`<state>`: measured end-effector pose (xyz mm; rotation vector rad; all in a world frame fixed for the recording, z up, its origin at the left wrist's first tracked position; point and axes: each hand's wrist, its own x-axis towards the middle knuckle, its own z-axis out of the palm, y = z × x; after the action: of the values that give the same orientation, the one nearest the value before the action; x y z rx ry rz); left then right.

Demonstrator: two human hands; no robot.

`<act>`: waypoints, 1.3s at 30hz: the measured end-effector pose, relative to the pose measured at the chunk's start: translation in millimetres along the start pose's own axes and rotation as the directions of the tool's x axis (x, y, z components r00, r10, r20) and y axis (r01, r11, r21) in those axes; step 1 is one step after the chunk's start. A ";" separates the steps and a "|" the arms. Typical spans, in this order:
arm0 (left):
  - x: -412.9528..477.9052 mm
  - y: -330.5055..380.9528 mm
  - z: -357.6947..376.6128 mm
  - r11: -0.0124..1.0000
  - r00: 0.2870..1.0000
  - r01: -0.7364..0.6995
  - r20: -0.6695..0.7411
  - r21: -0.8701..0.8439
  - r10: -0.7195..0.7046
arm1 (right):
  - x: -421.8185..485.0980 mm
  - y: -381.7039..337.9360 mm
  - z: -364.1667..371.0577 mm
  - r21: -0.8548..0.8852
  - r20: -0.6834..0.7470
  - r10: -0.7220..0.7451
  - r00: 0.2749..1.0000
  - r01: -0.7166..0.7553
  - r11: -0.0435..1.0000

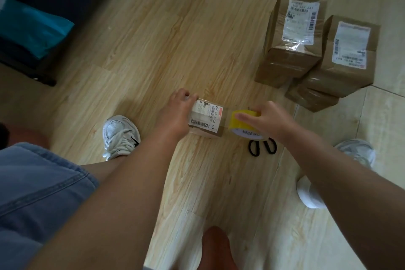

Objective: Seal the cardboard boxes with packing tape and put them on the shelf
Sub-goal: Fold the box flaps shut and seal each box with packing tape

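Observation:
A small cardboard box (pixel 208 119) with a white shipping label lies on the wooden floor in front of me. My left hand (pixel 177 112) grips its left end, fingers curled over the far edge. Right beside the box, my right hand (pixel 266 119) holds a yellow roll of packing tape (pixel 241 124), thumb stretched across its top. Black-handled scissors (pixel 262 147) lie on the floor just under that hand, their blades hidden.
Two taller labelled boxes (pixel 293 37) (pixel 344 57) stand at the right, with a flat box (pixel 311 99) beneath the nearer one. A dark piece of furniture (pixel 43 17) holding a teal item runs along the left. My white shoes (pixel 120 136) (pixel 355 151) flank the work spot.

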<state>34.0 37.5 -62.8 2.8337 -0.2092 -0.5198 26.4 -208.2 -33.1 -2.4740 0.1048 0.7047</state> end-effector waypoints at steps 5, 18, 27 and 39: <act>-0.4 -8.9 2.5 0.998 0.999 0.032 0.026 -0.049 -0.031 | 11.7 0.0 14.4 -0.086 0.007 0.052 0.999 -0.051 0.995; 3.2 -14.7 22.8 0.998 0.999 0.034 0.033 -0.048 -0.033 | 32.3 6.0 45.3 -0.220 -0.011 0.147 0.989 -0.146 0.964; -12.2 34.2 52.6 0.970 0.998 -0.066 0.023 0.236 0.062 | 41.3 -4.3 60.4 -0.230 -0.009 0.184 0.983 -0.181 0.956; -9.2 55.4 58.1 0.954 0.995 -0.030 0.095 0.297 0.002 | 45.9 -4.9 63.5 -0.208 0.081 0.256 0.963 -0.235 0.949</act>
<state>-1.0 -26.6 -97.3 3.0981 -0.3565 -0.6705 37.6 -166.5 -98.7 -2.6322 0.3222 0.9956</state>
